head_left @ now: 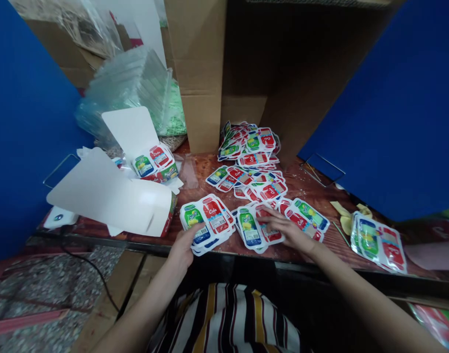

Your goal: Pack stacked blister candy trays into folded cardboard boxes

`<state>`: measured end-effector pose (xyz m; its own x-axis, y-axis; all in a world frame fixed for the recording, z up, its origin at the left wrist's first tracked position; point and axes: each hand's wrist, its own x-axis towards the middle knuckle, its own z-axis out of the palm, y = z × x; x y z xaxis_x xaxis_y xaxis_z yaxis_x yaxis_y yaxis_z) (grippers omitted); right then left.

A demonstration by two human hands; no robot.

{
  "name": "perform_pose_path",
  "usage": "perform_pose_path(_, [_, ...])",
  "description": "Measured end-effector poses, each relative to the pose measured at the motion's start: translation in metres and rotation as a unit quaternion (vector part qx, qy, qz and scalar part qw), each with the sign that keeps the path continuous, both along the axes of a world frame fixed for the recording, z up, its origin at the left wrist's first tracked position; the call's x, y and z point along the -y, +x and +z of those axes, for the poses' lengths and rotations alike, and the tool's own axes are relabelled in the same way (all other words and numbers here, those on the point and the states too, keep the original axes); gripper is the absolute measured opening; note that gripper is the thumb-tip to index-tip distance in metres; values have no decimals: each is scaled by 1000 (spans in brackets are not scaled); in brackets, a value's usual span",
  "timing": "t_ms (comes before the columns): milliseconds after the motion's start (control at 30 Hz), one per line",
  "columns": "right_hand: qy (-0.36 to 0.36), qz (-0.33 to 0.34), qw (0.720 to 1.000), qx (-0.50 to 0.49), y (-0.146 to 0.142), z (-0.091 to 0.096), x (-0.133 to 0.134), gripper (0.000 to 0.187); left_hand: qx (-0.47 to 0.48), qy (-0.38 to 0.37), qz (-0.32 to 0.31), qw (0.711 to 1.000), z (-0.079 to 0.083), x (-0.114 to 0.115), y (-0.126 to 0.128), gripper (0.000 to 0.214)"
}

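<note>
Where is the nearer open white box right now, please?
In the head view, the box sits on the table, left of the packets at the left hand.

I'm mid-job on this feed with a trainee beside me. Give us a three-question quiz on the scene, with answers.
1. Multiple choice: the thumb of the left hand lies on what?
A) the smooth blue panel
B) a stack of flat, glossy, white-edged red-and-green packets
C) the black-striped cloth top

2. True or false: the right hand reaches inside the tall brown cardboard carton.

3. Fill in: the large open white cardboard box with a raised flap stands on the person's ____ side.

Key: 1. B. 2. False; its fingers lie over a neighbouring stack. 3. Left.
</note>
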<state>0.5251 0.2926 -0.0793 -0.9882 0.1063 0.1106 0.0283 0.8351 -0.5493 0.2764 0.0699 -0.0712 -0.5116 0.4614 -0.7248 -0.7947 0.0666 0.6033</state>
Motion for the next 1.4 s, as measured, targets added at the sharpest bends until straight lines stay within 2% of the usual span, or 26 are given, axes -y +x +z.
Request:
perform_pose_path(100, [116,67,990,52,-3,11,-7,25,-10,1,2,1000,-2,2,0,32])
perform_pose_path(233, [221,108,969,33,-4,13,-18,25,-8,3,7,1000,-3,2,2,32])
perform_pose_path(300, [242,108,964,16,-3,8,-25,23,-9,4,6,1000,-3,2,2,30])
perform_pose_path(400, [226,84,971,-6,1,0,-34,26,-15,6,4,1000,-3,3,2,27])
perform_pose_path(533, [152,11,986,-71,4,5,-32,26,-24,30,1,999,-4,4,2,31])
perform_pose_path(600, [126,-24,985,-116,3,19,-23,23,-24,26,1,999,-4,5,2,32])
perform_pose_path(667, [93,-95,981,-143,2,39,-12,21,-25,19,2,999,-5,5,3,32])
perform_pose_path(700, [59,-139,979,-139,0,49,-6,20,-25,19,1,1000,-4,5,3,32])
perform_pose_path(767, [-52,-210,971,-101,-3,69,4,26,-25,24,-1,999,-4,5,3,31])
perform_pose_path(833, [-197,-226,953,-38,-7,79,9,38,-26,22,-3,999,-2,6,3,31])
perform_pose_path(900, [-307,-203,929,20,-14,77,10,48,-28,20,-4,999,-2,6,3,32])
perform_pose_path(967, [-331,-203,919,70,-23,61,8,54,-30,21,-6,999,-2,6,4,32])
perform_pose_path(1033, [-263,-249,927,98,-30,39,4,58,-31,18,-3,999,-3,5,4,32])
perform_pose_path(1100, [-159,-298,936,106,-35,19,2,59,-30,16,0,999,-4,5,4,33])
perform_pose_path(1167, [-66,-326,937,108,-36,7,3,59,-27,16,1,1000,-5,5,4,37])
perform_pose_path(1267, [91,-354,928,74,-36,5,16,55,-21,17,5,1000,-6,5,4,40])
perform_pose_path(1333, [192,-330,924,22,-36,7,33,48,-19,17,10,1000,-6,4,4,41])
perform_pose_path(1400, [231,-280,932,-4,-40,7,56,47,-20,18,13,1000,-6,4,5,44])
